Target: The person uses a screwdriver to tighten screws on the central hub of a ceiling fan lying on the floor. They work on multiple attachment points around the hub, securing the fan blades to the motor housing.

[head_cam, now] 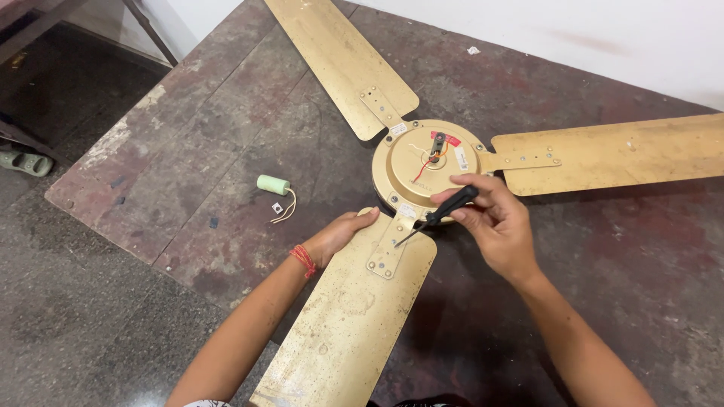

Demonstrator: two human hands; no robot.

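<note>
On the worn floor, a gold three-bladed ceiling fan (427,162) — right hand (494,222) gripping a black screwdriver (441,212), left hand (343,232) flat on its blade.

Even, soft daylight; faint shadows under the arms; sharp focus throughout; slight wide-angle stretch at edges.

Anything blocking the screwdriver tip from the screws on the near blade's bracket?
Nothing visible. The right hand holds the screwdriver with its tip on the bracket; the left hand rests at the blade's left edge, off the bracket.

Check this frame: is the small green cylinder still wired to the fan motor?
No. The green cylinder lies apart on the floor, left of the motor housing, its short leads loose.
</note>
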